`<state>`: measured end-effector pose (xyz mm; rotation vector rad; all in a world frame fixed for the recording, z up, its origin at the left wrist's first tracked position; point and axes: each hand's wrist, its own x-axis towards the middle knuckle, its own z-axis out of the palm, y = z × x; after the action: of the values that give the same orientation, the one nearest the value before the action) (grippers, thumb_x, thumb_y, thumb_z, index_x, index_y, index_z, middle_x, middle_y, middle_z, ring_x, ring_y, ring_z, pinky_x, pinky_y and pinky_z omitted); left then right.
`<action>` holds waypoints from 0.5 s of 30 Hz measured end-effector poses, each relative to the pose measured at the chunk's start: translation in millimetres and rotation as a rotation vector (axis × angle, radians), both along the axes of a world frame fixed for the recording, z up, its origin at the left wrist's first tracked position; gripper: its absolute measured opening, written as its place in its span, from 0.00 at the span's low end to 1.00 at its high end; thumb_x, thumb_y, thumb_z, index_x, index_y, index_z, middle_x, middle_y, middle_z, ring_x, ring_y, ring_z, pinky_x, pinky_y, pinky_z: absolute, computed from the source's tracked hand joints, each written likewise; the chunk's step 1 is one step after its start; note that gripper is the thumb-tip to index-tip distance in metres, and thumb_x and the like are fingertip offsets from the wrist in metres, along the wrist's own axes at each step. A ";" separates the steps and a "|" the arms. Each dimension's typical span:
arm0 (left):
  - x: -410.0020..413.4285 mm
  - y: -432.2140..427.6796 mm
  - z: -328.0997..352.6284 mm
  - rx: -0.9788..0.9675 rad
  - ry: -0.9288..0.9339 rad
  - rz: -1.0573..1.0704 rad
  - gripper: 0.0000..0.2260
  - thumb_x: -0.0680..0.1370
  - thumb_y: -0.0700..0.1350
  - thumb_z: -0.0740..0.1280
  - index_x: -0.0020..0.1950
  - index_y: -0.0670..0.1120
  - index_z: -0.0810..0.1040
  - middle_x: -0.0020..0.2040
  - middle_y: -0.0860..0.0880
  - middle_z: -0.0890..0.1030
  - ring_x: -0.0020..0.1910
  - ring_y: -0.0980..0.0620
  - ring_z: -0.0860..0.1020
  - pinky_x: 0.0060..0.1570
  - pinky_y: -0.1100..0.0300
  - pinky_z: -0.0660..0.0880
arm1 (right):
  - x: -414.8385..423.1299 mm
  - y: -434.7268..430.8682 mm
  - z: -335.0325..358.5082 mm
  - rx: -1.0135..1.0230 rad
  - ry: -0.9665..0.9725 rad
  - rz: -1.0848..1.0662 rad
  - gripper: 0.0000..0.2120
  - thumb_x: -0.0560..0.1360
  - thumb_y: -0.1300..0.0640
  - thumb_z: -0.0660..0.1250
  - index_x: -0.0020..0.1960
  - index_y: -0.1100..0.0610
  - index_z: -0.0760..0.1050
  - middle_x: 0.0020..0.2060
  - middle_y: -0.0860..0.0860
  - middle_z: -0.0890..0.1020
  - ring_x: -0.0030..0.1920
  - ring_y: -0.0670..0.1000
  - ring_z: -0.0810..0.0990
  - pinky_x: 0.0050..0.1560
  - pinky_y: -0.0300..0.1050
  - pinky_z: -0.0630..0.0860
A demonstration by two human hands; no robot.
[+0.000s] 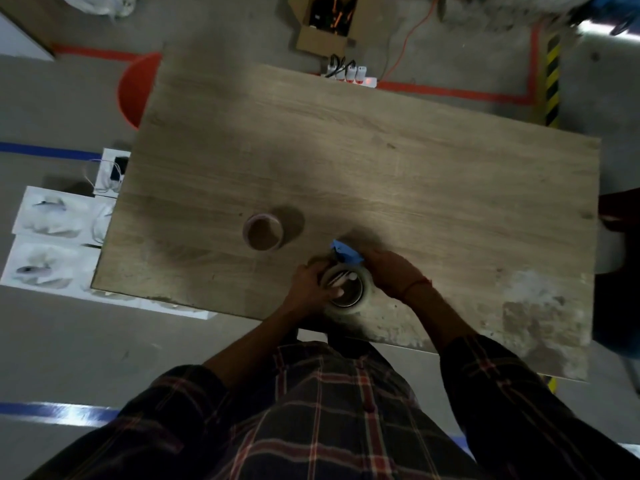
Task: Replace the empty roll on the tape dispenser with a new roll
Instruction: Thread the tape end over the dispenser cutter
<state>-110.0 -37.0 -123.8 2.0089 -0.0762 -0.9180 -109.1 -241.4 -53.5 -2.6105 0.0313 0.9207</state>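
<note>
Head view: left hand grips tape roll; right hand apparently holds dispenser.

Thin empty roll lies flat on the counter, left of centre. Clear new roll sits near the front edge, with the blue tape dispenser against its far side.

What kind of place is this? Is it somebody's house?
Probably a workshop or warehouse, not a house: the concrete floor has red tape lines and a yellow-and-black hazard stripe, and a power strip lies by a cardboard box.
</note>
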 end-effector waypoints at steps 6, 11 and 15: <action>11.8 -0.2 69.1 -0.233 0.203 0.277 0.28 0.65 0.51 0.80 0.63 0.50 0.77 0.55 0.50 0.83 0.56 0.50 0.82 0.55 0.55 0.80 | -15.0 4.3 21.6 -0.025 -0.231 -0.017 0.19 0.80 0.62 0.60 0.71 0.57 0.70 0.58 0.59 0.81 0.55 0.62 0.80 0.51 0.51 0.75; 29.3 6.6 113.8 -0.268 0.265 0.203 0.25 0.69 0.49 0.80 0.63 0.47 0.77 0.57 0.48 0.84 0.55 0.51 0.83 0.58 0.50 0.80 | -16.2 9.7 60.0 0.097 -0.542 -0.129 0.19 0.76 0.61 0.62 0.67 0.60 0.75 0.49 0.61 0.84 0.44 0.62 0.83 0.39 0.48 0.76; 29.2 4.9 152.9 -0.169 0.039 0.263 0.17 0.71 0.47 0.78 0.56 0.51 0.78 0.49 0.57 0.83 0.50 0.58 0.82 0.47 0.66 0.78 | -9.4 21.3 100.0 0.242 -0.686 -0.323 0.15 0.79 0.59 0.65 0.66 0.58 0.74 0.59 0.56 0.81 0.56 0.55 0.80 0.54 0.45 0.77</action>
<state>-80.8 -32.1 29.1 1.7933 0.1259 -0.7568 -118.4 -220.1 46.6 -2.4512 0.1449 -0.0946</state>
